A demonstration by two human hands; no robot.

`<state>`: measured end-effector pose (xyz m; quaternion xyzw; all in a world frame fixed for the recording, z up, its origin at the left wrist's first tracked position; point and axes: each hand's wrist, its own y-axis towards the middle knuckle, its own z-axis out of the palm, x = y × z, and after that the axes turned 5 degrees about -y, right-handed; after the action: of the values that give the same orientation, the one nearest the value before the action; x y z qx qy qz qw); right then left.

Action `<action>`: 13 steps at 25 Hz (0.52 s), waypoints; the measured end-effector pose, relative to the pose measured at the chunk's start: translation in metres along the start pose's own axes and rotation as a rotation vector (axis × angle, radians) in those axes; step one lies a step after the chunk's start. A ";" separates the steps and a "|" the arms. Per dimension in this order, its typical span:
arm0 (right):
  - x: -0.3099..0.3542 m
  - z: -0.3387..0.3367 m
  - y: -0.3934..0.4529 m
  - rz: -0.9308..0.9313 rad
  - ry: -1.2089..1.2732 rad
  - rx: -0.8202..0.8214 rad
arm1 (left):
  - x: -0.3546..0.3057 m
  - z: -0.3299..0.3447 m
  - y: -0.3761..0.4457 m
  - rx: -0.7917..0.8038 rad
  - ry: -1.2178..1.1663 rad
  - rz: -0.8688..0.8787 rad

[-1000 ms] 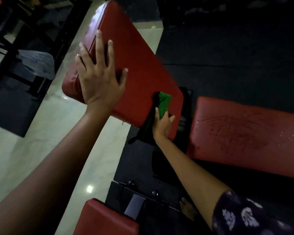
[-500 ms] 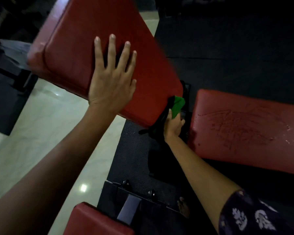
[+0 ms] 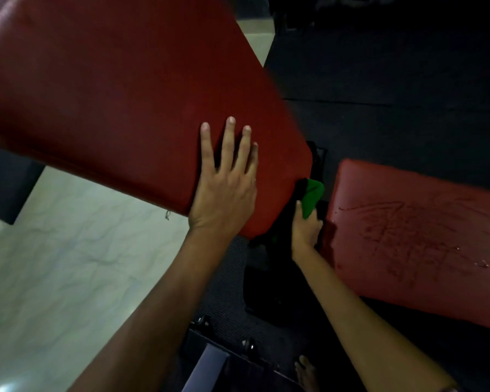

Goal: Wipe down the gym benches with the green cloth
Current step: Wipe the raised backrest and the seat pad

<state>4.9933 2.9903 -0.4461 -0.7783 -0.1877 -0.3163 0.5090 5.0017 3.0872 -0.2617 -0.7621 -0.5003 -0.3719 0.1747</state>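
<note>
Tilted red bench [image 3: 111,94] pad fills the upper left of the view; taken as landmark. No brand, label or legible writing on any surface. A second red bench pad [image 3: 425,239] lies to its right, apart from it, with wet streaks and droplets on top. Pale tiled floor [image 3: 68,264] shows below the landmark's lower edge; dark rubber matting [image 3: 393,66] beyond its right side.

Left hand [image 3: 224,190]: flat on the landmark near its lower right corner, fingers straight and spread, holding nothing. Half a second ago it sat nearer the pad's middle; the pad now looms larger.

Right hand [image 3: 306,227]: just off the landmark's lower right corner, grip closed round the green cloth [image 3: 311,196], which is bunched against that corner, lower than before.
</note>
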 end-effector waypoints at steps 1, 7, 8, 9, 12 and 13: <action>0.003 -0.002 0.017 0.096 0.018 0.019 | -0.003 0.001 0.000 0.001 0.021 -0.003; 0.049 0.003 0.002 -0.440 -0.007 0.035 | -0.011 0.006 -0.003 -0.039 0.011 -0.039; 0.051 0.003 0.002 -0.510 0.027 0.071 | -0.011 0.007 -0.002 -0.038 0.009 -0.036; 0.049 0.002 0.008 -0.509 0.051 0.090 | -0.011 0.008 -0.002 -0.042 -0.002 -0.034; 0.045 -0.007 0.045 -0.188 0.073 0.079 | -0.014 0.010 0.000 -0.075 -0.046 -0.059; 0.050 -0.009 0.051 -0.143 0.092 0.075 | -0.015 0.009 0.001 -0.082 -0.050 -0.066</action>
<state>5.0582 2.9594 -0.4442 -0.7278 -0.2310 -0.3801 0.5219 5.0027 3.0830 -0.2788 -0.7608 -0.5136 -0.3785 0.1186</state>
